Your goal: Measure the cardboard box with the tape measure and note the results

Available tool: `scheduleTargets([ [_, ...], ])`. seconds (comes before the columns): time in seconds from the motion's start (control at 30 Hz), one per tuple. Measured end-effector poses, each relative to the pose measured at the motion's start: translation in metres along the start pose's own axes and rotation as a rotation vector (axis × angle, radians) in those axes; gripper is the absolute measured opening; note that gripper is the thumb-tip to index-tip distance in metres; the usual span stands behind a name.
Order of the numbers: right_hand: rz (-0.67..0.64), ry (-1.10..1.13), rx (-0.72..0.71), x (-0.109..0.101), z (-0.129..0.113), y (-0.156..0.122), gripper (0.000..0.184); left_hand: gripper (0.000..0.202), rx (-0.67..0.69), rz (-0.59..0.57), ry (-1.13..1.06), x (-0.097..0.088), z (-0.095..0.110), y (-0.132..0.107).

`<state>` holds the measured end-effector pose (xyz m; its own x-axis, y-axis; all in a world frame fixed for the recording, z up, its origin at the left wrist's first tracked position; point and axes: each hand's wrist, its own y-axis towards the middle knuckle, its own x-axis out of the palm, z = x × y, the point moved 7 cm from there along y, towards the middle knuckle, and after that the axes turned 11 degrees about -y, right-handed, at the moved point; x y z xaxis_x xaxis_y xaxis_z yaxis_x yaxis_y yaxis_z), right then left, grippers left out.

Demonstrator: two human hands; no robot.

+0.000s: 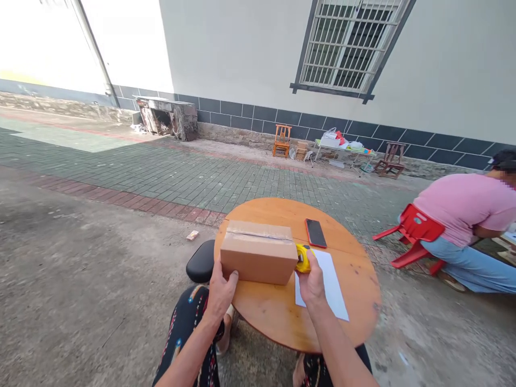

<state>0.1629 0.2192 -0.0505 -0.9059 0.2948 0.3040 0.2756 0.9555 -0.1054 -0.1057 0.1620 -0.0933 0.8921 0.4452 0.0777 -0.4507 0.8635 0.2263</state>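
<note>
One right hand (313, 282) snug around a yellow tape measure (302, 260)

A pale wall (234, 48) spans the top of the frame, with dark tiles (244, 111) along its base. Direct sunlight (129, 37) brightens the upper left; a barred window (349, 45) is set at upper right. An orange wooden chair (281, 143) stands near the wall. Grey-green paving (173, 174), edged in red, meets bare concrete (100, 263) at lower left. A round wooden counter (350, 285) occupies lower centre, a red chair (421, 223) the right.
</note>
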Motion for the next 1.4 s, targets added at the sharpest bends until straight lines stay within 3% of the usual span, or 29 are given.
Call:
scheduleTargets([
  [0.13,-0.026,0.009,0.000,-0.014,-0.013,0.005,0.033,0.065,0.012,0.037,0.041,-0.012,0.006,-0.001],
  [0.23,-0.092,0.045,0.050,-0.041,-0.023,-0.017,0.034,0.062,0.019,0.150,0.096,-0.037,0.017,-0.030],
  [0.3,-0.181,0.064,0.102,-0.056,-0.025,-0.043,0.037,0.051,-0.051,0.110,0.050,-0.040,0.023,-0.057],
  [0.37,-0.302,0.058,0.153,-0.062,-0.022,-0.070,0.043,0.045,-0.185,-0.052,-0.042,-0.025,0.031,-0.085],
  [0.47,-0.545,0.028,0.256,-0.055,-0.011,-0.109,0.059,0.046,-0.476,-0.333,-0.210,0.018,0.044,-0.123],
  [0.6,-0.799,-0.121,0.374,-0.045,0.012,-0.142,0.067,0.054,-0.823,-0.545,-0.462,0.057,0.048,-0.156],
  [0.67,-0.863,-0.221,0.380,-0.047,0.023,-0.149,0.064,0.056,-0.924,-0.581,-0.511,0.060,0.040,-0.167],
  [0.8,-0.921,-0.280,0.378,-0.054,0.040,-0.157,0.087,0.058,-1.033,-0.564,-0.533,0.053,0.018,-0.184],
  [0.87,-0.942,-0.311,0.360,-0.056,0.044,-0.159,0.090,0.058,-1.049,-0.550,-0.547,0.049,0.015,-0.186],
  [1.0,-0.854,-0.443,0.279,-0.062,0.034,-0.148,0.069,0.047,-0.984,-0.529,-0.480,0.034,0.027,-0.158],
  [1.2,-0.476,-0.632,-0.012,-0.065,-0.039,-0.091,0.053,0.039,-0.618,-0.404,-0.231,-0.026,0.091,-0.045],
  [1.3,-0.385,-0.631,-0.122,-0.044,-0.075,-0.061,0.055,0.039,-0.483,-0.401,-0.132,-0.043,0.123,0.002],
  [1.4,-0.390,-0.550,-0.206,-0.009,-0.101,-0.037,0.057,0.041,-0.433,-0.428,-0.048,-0.042,0.136,0.039],
])
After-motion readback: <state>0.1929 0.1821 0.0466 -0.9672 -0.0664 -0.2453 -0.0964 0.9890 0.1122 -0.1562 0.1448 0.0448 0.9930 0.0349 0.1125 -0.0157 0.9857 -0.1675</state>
